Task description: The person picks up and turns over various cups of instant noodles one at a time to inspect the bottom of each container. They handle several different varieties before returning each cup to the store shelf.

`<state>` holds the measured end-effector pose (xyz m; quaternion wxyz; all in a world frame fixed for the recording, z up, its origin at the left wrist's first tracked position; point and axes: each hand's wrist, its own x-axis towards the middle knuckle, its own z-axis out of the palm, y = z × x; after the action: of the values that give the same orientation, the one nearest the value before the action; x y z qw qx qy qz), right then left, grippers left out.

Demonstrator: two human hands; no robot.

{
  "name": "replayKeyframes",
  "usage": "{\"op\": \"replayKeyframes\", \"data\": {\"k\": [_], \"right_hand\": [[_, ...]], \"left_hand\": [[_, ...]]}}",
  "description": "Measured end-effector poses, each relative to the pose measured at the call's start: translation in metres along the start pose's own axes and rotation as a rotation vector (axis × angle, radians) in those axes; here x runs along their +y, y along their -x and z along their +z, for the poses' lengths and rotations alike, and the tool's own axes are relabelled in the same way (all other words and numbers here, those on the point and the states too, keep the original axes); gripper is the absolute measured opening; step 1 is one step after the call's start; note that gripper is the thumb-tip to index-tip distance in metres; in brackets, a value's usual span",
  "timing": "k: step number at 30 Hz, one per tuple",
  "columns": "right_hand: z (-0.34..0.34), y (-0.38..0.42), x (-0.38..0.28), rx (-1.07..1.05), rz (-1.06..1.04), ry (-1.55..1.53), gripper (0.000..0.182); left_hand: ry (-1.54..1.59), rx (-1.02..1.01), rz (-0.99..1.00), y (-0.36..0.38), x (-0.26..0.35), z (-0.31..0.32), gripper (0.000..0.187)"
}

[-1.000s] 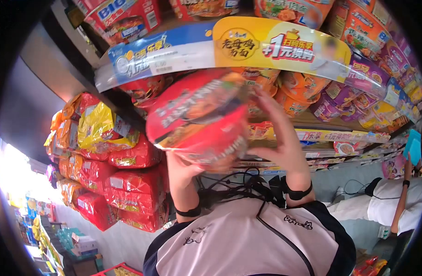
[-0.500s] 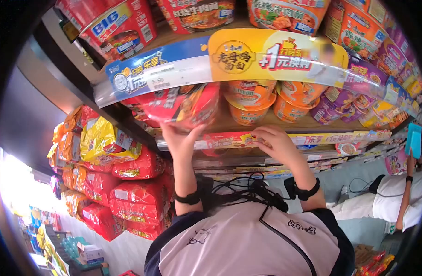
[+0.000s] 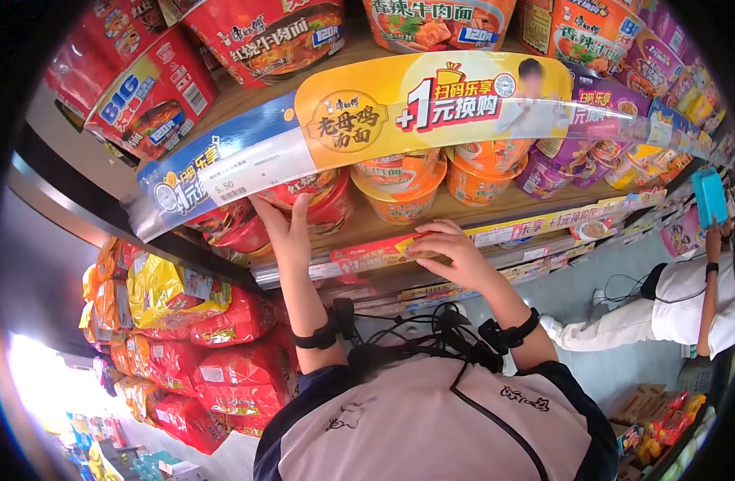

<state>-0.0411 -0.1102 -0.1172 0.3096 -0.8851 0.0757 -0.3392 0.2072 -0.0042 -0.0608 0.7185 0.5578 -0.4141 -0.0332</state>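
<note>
My left hand (image 3: 287, 236) reaches up to the lower shelf, thumb and fingers apart, at a red noodle bowl (image 3: 329, 207) partly hidden by the label strip. Other red bowls (image 3: 243, 232) sit to its left. With bent, parted fingers, my right hand (image 3: 454, 255) rests by the red and yellow shelf-edge strip (image 3: 528, 228); nothing clear is in it. Orange noodle bowls (image 3: 399, 191) stand on the shelf above that hand.
A large blue and yellow label strip (image 3: 367, 112) crosses above both hands. Big noodle buckets (image 3: 263, 36) stand over it. Red noodle packs (image 3: 235, 385) are stacked lower left. At the right, a person (image 3: 700, 309) holds a turquoise object (image 3: 708, 196). Black cables cross my chest.
The red bowl that was tilted at my left hand now sits farther in, behind the label strip, and that hand's fingers are apart. The view has shifted; my right hand stays at the shelf edge.
</note>
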Motion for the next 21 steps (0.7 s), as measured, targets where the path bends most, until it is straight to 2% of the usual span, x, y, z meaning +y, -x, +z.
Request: {"op": "replayKeyframes", "data": {"k": [8, 9, 11, 12, 13, 16, 17, 20, 21], "right_hand": [[0.001, 0.002, -0.001, 0.008, -0.013, -0.001, 0.020], [-0.002, 0.000, -0.001, 0.009, -0.022, -0.004, 0.020], [-0.010, 0.000, -0.002, -0.015, -0.013, -0.127, 0.020], [-0.017, 0.001, -0.002, -0.026, -0.009, -0.185, 0.020], [-0.030, 0.002, -0.005, 0.022, 0.001, -0.168, 0.023], [-0.081, -0.004, -0.039, 0.403, 0.065, 0.105, 0.026], [-0.094, -0.005, -0.032, 0.554, 0.003, 0.229, 0.032], [-0.119, -0.020, -0.024, 0.775, 0.125, 0.177, 0.044], [-0.126, -0.027, -0.025, 0.716, 0.153, 0.221, 0.049]], "left_hand": [[-0.168, 0.132, 0.036, 0.010, -0.004, 0.004, 0.064], [-0.137, 0.179, 0.086, 0.012, -0.004, 0.006, 0.060], [-0.064, 0.272, 0.194, 0.015, -0.003, 0.013, 0.053], [-0.072, 0.307, 0.174, 0.023, 0.005, 0.018, 0.050], [-0.078, 0.341, 0.155, 0.036, 0.018, 0.023, 0.047], [-0.111, 0.385, 0.180, 0.062, 0.040, 0.038, 0.034], [-0.129, 0.391, 0.192, 0.069, 0.045, 0.044, 0.030], [-0.179, 0.218, 0.201, 0.086, 0.071, 0.066, 0.027], [-0.185, 0.185, 0.248, 0.089, 0.081, 0.079, 0.024]]}}
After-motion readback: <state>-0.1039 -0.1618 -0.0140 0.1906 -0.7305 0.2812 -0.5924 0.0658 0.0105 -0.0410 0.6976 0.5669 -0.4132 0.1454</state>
